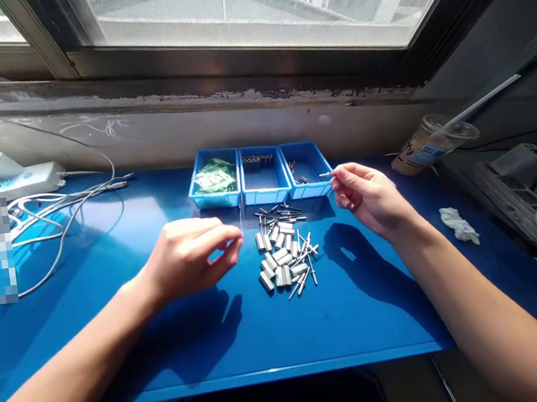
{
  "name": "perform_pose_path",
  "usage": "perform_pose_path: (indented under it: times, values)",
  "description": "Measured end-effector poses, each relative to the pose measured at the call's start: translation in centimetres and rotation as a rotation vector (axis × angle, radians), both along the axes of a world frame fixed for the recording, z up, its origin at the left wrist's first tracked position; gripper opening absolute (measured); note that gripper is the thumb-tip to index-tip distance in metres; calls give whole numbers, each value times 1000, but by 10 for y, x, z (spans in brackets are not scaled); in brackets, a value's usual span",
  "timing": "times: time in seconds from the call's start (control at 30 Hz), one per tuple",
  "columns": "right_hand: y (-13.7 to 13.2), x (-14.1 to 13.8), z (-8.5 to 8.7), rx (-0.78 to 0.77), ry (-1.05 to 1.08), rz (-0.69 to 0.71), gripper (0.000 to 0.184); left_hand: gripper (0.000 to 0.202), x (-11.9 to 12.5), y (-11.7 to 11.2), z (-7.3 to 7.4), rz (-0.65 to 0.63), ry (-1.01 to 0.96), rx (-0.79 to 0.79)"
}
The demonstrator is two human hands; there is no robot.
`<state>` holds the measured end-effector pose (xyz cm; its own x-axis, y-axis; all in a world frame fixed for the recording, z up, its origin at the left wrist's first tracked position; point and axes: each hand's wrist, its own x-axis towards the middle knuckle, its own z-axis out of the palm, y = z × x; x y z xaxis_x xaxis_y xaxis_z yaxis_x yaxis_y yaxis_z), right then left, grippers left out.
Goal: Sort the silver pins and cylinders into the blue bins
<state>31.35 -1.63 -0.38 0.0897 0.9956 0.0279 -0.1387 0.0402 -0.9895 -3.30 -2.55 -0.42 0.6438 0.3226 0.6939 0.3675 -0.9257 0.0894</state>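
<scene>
My left hand (196, 252) is pinched just left of the pile, with a thin upright metal pin (241, 214) at its fingertips; the pin's lower end is hidden. Thumb and forefinger of my right hand (365, 192) grip a small blind rivet (326, 174) at the front right corner of the right blue bin (313, 189). Between the hands, grey metal hex spacers (283, 259) lie heaped on the blue table (285, 336). Loose blind rivets (312, 267) are scattered behind and to the right of them. A few rivets (301, 180) rest inside the right bin.
The middle blue bin (268, 194) has hex spacers (257, 158) along its back wall. A green plastic bag (216, 176) fills the left bin (214, 201). Cables (64, 213) lie left; a plastic cup (431, 145) and crumpled tissue (458, 226) lie right.
</scene>
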Motion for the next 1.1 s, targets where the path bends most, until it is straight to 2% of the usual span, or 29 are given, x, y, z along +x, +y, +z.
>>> perform_pose_path:
  times: [0.23,0.47,0.63,0.8,0.93,1.0,1.1]
  values:
    - [-2,-5,6,-57,27,1,40,8,-5,8,-2,78,-67,-15]
    - [4,-1,2,-96,-34,-185,27,13,-3,10,-2,106,-74,-34]
    - [6,-3,1,-100,-109,-234,27,11,-4,10,0,99,-70,-24]
    - [7,-8,0,-134,-164,-234,27,11,-2,6,3,75,-67,-44]
    - [7,-9,-4,-103,-173,-207,29,13,-1,5,3,80,-62,-66]
    - [6,-9,-7,-45,-226,-158,32,12,-1,5,3,79,-66,-57]
    - [1,-12,-9,132,-483,-35,30,11,-2,7,2,72,-70,-49]
